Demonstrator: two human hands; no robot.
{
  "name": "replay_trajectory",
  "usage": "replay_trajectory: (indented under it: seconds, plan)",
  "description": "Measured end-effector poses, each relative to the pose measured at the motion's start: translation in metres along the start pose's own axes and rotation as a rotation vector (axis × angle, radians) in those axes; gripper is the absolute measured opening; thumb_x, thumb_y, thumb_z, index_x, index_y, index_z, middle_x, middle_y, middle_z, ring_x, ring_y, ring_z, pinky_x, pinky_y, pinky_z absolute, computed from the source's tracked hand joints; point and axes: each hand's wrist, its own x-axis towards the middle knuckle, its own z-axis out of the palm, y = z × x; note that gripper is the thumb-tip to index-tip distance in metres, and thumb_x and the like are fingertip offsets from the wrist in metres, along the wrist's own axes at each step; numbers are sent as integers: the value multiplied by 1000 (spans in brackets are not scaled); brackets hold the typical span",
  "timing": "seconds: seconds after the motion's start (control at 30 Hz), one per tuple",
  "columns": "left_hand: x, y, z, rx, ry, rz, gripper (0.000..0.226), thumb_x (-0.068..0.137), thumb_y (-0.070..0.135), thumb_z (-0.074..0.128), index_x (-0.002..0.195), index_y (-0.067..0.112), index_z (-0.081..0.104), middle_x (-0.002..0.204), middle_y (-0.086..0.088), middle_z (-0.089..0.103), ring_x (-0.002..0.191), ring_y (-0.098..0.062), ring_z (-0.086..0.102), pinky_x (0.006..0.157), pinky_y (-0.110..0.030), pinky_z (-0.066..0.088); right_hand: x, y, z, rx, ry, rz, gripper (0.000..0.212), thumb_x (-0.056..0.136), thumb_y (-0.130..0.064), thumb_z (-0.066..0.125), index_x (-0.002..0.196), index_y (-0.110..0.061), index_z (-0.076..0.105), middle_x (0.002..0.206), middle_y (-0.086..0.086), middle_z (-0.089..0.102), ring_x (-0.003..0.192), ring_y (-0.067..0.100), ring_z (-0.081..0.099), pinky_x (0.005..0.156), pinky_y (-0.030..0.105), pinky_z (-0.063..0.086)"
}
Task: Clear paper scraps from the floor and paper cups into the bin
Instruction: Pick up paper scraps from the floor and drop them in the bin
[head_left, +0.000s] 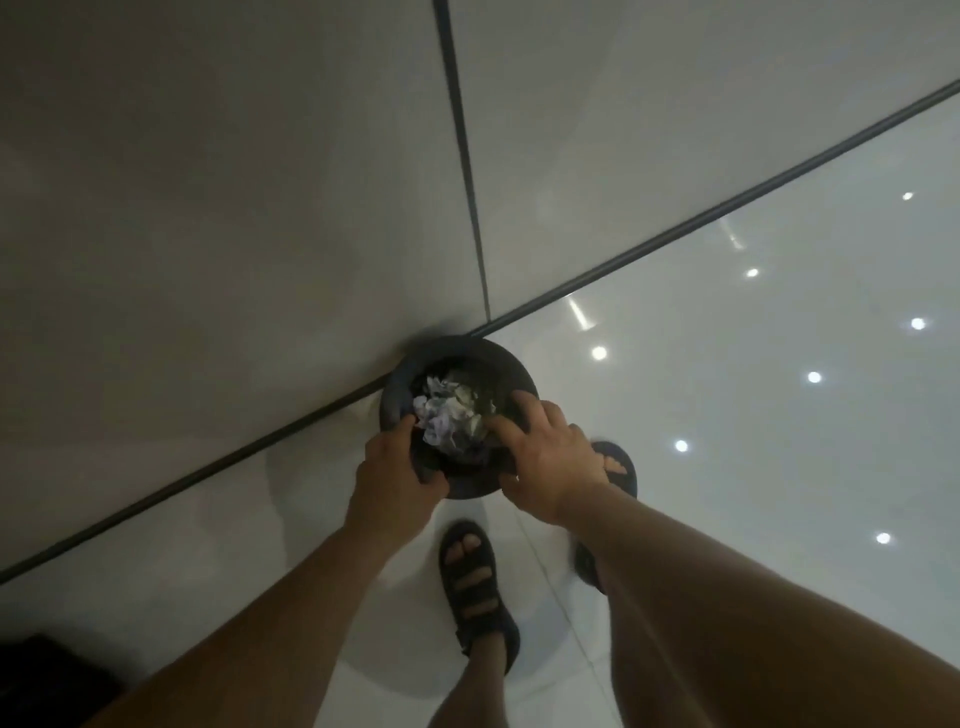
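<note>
Bin (501, 354) on floor (727, 493) against wall (208, 208), paper scraps (447, 415) heaped inside. Left hand (395, 467) grips near-left rim, fingers curled. Right hand (545, 462) spread wide over right rim, fingertips on scraps; heap just far-left of it, right hand nearer.

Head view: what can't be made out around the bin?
Bin wall: head view, hidden below its rim and both hands.
Scraps: head view, too blurred to tell any cups among them.
Left hand fingertips: curled over the rim, hidden inside.
Right hand: gripping the rim or only pressing scraps, too dim to tell.
Dark object: cut off by the bottom-left corner.
</note>
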Motion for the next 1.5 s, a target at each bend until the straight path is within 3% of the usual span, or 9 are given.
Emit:
replay_trajectory:
  seconds: [0.2,0.37,0.53,0.93,1.07,1.5]
  plan:
    - [-59,71,-75,151,-9,124,79,84,31,66,149,22,23,147,-11,27,133,-29,33,105,-38,37,-73,-22,-89,100,137,161,69,84,-53,59,142,-40,24,157,1,15,141,30,23,106,47,38]
    - [-131,163,-135,419,-18,374,76,84,37,60,148,27,22,150,-8,22,136,-30,22,106,-44,34,-166,-26,-198,82,218,311,70,87,-50,60,147,-34,27,158,4,17,142,30,23,105,47,40]
    - [-196,241,-150,546,-37,533,72,83,42,56,147,28,24,153,-5,18,139,-28,16,109,-47,32,-255,-11,-276,132,295,431,69,89,-48,53,149,-33,23,156,5,20,140,28,24,104,45,39]
    - [-331,419,-42,780,-157,795,74,89,48,52,151,25,17,156,-4,15,141,-25,17,114,-37,25,-461,121,-324,179,400,646,72,90,-49,49,152,-33,16,156,4,21,139,26,26,104,41,37]
    - [-365,491,9,814,-140,901,72,88,46,52,149,25,20,155,-3,16,141,-25,18,111,-42,30,-512,174,-334,220,455,739,73,90,-49,50,152,-31,16,156,4,21,140,26,24,106,41,34]
    - [-389,685,125,972,-204,1159,70,89,49,48,149,26,20,156,-3,16,142,-24,17,111,-46,29,-574,320,-376,333,515,962,72,89,-52,50,151,-31,20,157,4,19,142,26,21,108,44,33]
